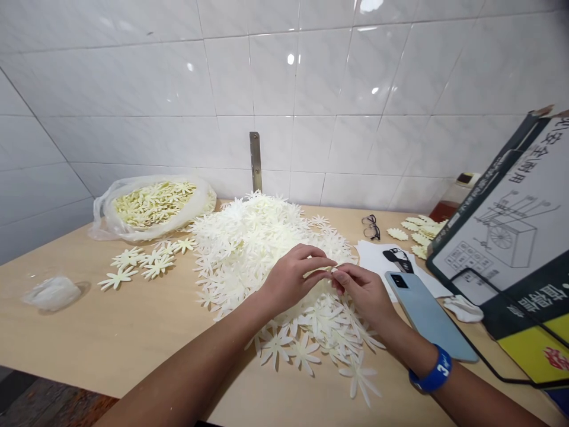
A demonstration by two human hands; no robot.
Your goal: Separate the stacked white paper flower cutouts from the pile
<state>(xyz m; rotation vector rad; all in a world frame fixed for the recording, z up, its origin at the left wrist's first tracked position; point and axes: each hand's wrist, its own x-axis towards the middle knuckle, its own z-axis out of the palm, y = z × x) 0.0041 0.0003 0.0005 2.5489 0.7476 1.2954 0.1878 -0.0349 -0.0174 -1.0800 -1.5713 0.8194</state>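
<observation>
A large heap of white flower-shaped cutouts (249,231) with long thin petals spreads over the middle of the table. Just above its right side, my left hand (291,276) and my right hand (367,293) meet at the fingertips. Both pinch at the same spot, where a tiny pale bit shows between them, too small to name. The thumb and index finger of my left hand are closed together; the fingers of my right hand are curled in. Loose white flowers (304,354) lie flat below my wrists, and a single one (359,379) rests nearer the front edge.
At the back left, a plastic bag (104,207) holds yellowish flowers (155,201). Several loose flowers (155,267) and a crumpled clear bag (53,293) lie nearby. To the right are a phone (433,317), eyeglasses (370,227), white paper (373,255) and a leaning printed box (511,219).
</observation>
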